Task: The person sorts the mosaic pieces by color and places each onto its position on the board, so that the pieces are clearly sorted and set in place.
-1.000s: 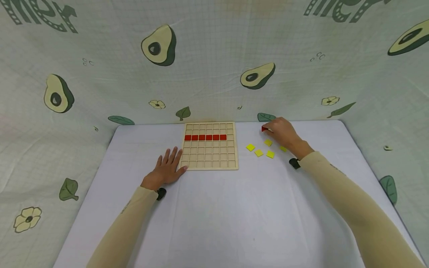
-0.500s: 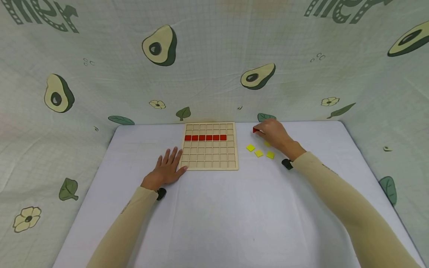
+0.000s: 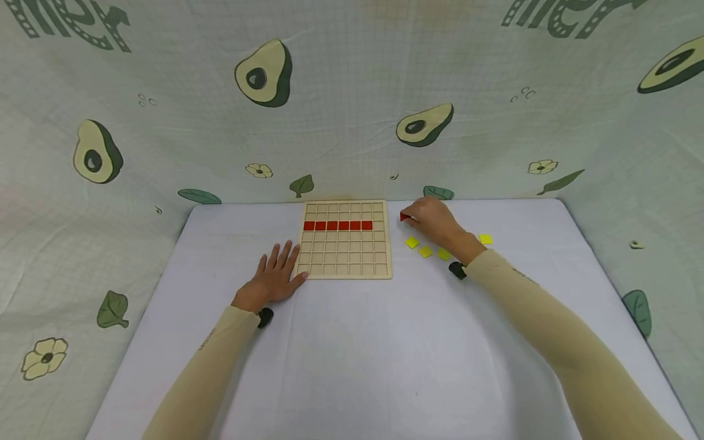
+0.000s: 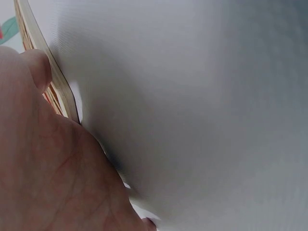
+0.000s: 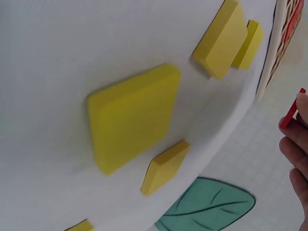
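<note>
A wooden grid board [image 3: 343, 253] lies at the far middle of the table, with a row of several red tiles [image 3: 332, 226] in its third row from the top; the cell at that row's right end is bare. My left hand [image 3: 273, 278] rests flat, fingers spread, at the board's left edge; in the left wrist view the thumb touches the board's rim [image 4: 67, 96]. Right of the board, my right hand [image 3: 437, 223] pinches a red tile [image 3: 404, 216] between thumb and fingers, raised above the table. The right wrist view shows this red tile [image 5: 291, 111] held on edge.
Several yellow tiles [image 3: 411, 242] lie loose on the white table [image 3: 352, 348], below and beside my right hand; one yellow tile [image 3: 485, 239] sits right of the wrist. A cloth printed with avocados [image 3: 352, 79] stands behind the table's far edge.
My right hand has moved left toward the board with the red tile pinched, uncovering a yellow tile at its right. The left hand has stayed in place.
</note>
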{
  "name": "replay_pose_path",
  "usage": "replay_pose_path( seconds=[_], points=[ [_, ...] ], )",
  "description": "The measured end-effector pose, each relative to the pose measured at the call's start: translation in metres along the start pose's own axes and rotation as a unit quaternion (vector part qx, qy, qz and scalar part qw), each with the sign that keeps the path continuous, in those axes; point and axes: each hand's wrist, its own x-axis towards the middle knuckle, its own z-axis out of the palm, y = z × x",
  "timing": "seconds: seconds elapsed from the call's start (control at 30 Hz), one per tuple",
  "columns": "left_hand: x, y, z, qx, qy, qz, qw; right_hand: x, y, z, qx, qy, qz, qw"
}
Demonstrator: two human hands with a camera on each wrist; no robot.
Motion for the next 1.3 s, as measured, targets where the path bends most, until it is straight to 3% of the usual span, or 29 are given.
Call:
replay_pose_path(
  seconds=[0.17, 0.57, 1.0, 1.3],
  points=[
    [-0.003, 0.003, -0.003, 0.008, -0.003, -0.002, 1.0000, 0.006, -0.008, 0.005, -0.004, 0.003, -0.017, 0.9998],
    [-0.012, 0.015, -0.016, 0.005, -0.014, -0.006, 0.9999, 0.019, -0.023, 0.015, 0.009, -0.006, -0.012, 0.9999],
    [-0.011, 0.013, -0.013, 0.002, -0.017, -0.008, 0.9998, 0.030, -0.030, 0.023, 0.032, -0.011, -0.017, 0.9993],
    [-0.005, 0.006, -0.006, 0.003, -0.015, -0.002, 0.9999, 0.034, -0.034, 0.032, 0.025, -0.035, -0.009, 0.9990]
  ],
)
